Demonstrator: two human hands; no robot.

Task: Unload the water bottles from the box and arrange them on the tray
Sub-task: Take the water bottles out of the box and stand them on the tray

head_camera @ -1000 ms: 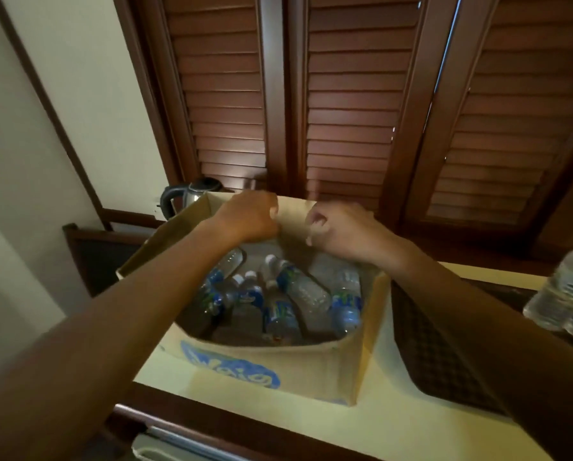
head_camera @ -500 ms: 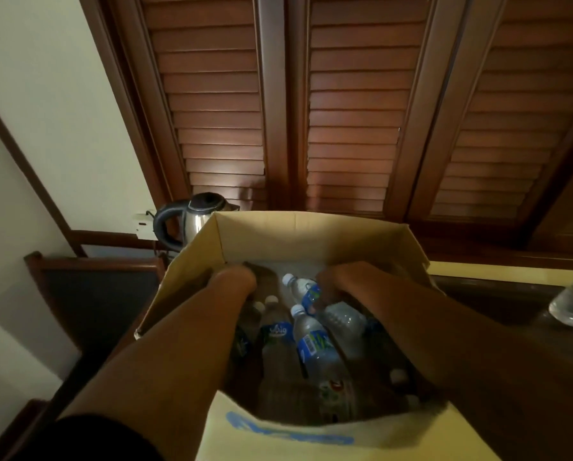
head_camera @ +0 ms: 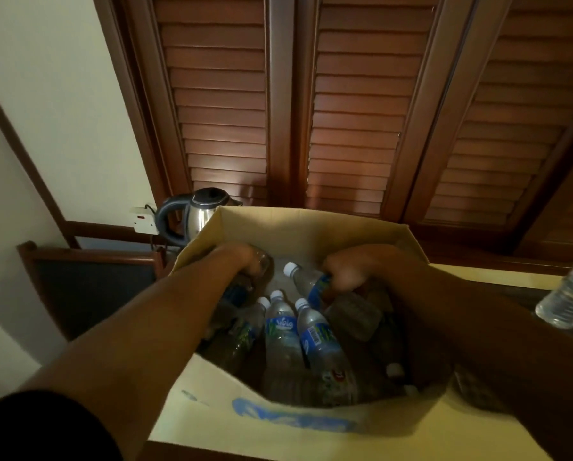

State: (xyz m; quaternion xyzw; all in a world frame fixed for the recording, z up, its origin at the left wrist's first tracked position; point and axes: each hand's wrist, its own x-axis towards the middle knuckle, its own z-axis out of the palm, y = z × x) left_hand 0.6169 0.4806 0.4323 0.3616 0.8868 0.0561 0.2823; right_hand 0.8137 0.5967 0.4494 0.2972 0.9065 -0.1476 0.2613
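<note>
An open cardboard box (head_camera: 311, 227) with blue print stands in front of me, holding several clear water bottles with blue labels and white caps (head_camera: 315, 334). Both my hands are down inside it. My right hand (head_camera: 351, 271) is closed around the blue-labelled middle of one bottle (head_camera: 303, 277) lying near the back wall. My left hand (head_camera: 241, 261) is wrapped around another bottle (head_camera: 261, 262) at the box's back left; most of that bottle is hidden. The tray lies to the right, mostly behind my right arm.
A steel kettle (head_camera: 201, 211) with a dark handle stands behind the box's left corner, by a wall socket (head_camera: 145, 221). Two bottles (head_camera: 571, 301) stand at the right edge. Wooden louvred doors fill the back. A dark framed panel (head_camera: 92, 287) sits at left.
My hands dropped from the box's back rim into the box and closed on bottles. The view has tipped closer over the box.
</note>
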